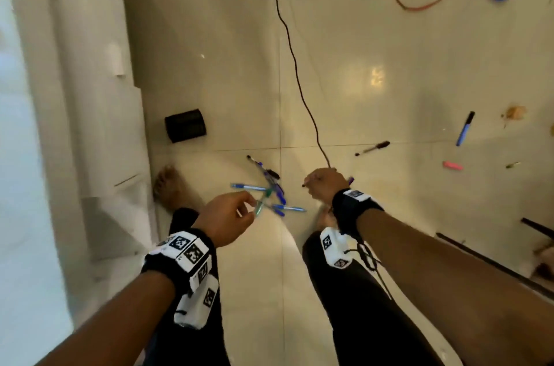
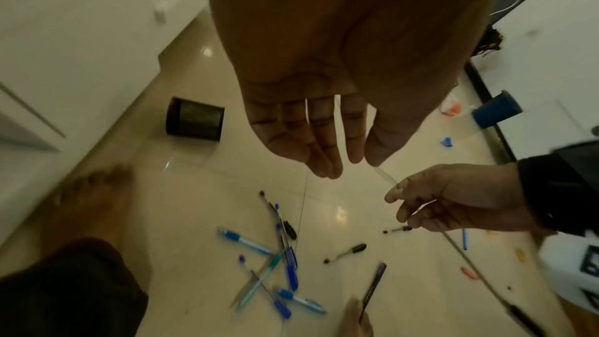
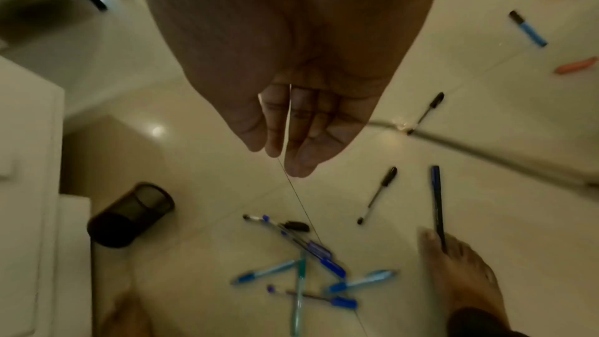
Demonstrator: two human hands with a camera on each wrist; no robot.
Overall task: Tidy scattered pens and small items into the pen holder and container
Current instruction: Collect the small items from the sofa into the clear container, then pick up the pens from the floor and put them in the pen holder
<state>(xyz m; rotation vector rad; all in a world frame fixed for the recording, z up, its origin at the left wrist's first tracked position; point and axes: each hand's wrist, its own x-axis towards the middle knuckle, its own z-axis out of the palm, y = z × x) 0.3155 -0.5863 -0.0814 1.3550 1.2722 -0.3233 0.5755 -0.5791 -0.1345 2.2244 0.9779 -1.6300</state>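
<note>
Blue pens (image 1: 271, 194) lie heaped on the floor (image 1: 374, 80), right of the toppled mesh pen holder (image 1: 186, 125). Both hands hover above: left hand (image 1: 224, 217) fingers relaxed, nearly straight; right hand (image 1: 323, 184) loosely curled, seemingly empty.

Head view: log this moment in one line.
left hand open, empty | right hand open, empty | pen pile on floor | pen holder on its side

Both forearms bare, no sleeves. Left wrist band (image 1: 180, 257): black strap carrying white blocks printed with black square-pattern markers, another white block hanging beneath. Right wrist band (image 1: 350, 203): black strap, white marker tag on top, white marker block below, black cord (image 1: 368, 257) dangling. Black trousers (image 1: 353, 305). Feet bare.
</note>
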